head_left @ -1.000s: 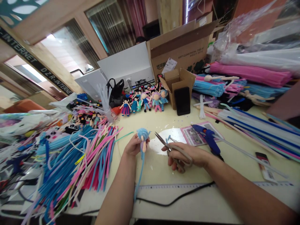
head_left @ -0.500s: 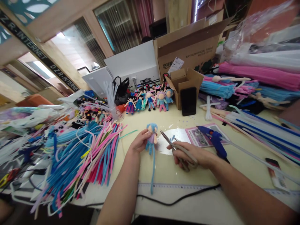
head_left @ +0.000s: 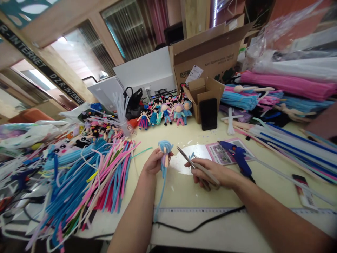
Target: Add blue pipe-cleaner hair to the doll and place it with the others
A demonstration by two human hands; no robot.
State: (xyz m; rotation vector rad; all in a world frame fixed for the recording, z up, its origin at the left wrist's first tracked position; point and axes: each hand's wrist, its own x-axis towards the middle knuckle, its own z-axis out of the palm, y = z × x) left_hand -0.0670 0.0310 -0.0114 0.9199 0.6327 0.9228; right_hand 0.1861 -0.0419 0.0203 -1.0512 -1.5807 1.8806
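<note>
My left hand [head_left: 153,161] is closed round a small pipe-cleaner doll [head_left: 165,146] with blue hair and a lilac body, seen from its side. From the doll's lower end a long blue pipe cleaner [head_left: 162,191] hangs down toward the ruler edge. My right hand [head_left: 206,172] grips a pair of scissors [head_left: 188,157] with beige handles; the blades point up and left toward the doll, apart from it. Short blue offcuts [head_left: 192,155] lie on the white sheet [head_left: 180,165] behind the blades.
A blue glue gun [head_left: 238,156] rests on a pink-edged card at right. Finished dolls [head_left: 164,114] stand at the back beside a small cardboard box [head_left: 193,95] and a black phone [head_left: 209,114]. Pipe cleaners [head_left: 79,179] heap on the left. A black cable [head_left: 200,225] crosses the front.
My left hand has turned the doll sideways, and its hanging blue pipe cleaner has swung left. The scissors stay in my right hand, nearly in place. The whole view has shifted slightly.
</note>
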